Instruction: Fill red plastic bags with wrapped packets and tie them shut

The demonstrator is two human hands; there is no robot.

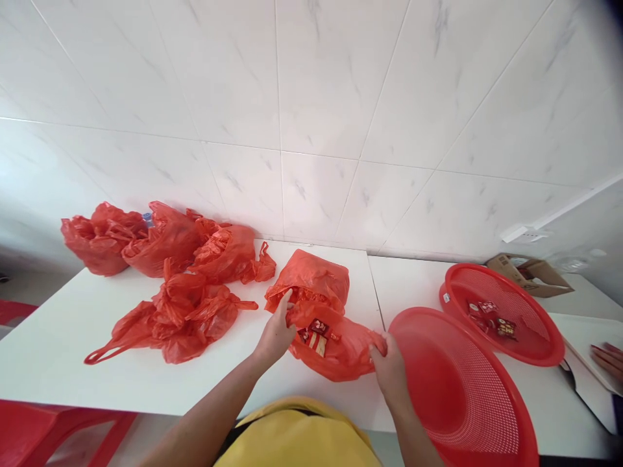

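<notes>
A thin red plastic bag (353, 340) lies with its mouth spread in front of me. Small red-wrapped snack packets (318, 326) and a pale striped one show inside it. My left hand (276, 332) grips the bag's left rim, its fingertips partly hidden by the plastic. The right rim is pinched between the thumb and fingers of my right hand (389, 366). Just behind this bag sits another full red bag (316, 275), its opening facing me. Beside my right hand stands a large red plastic basket (438, 376) with perforated sides.
Several filled red bags (165, 243) line the wall at left, with knotted small bags (187, 314) before them. A second red basket (528, 311) holds a few packets. A cardboard box (535, 275) stands behind it. Another person's fingers (608, 359) show at the right edge.
</notes>
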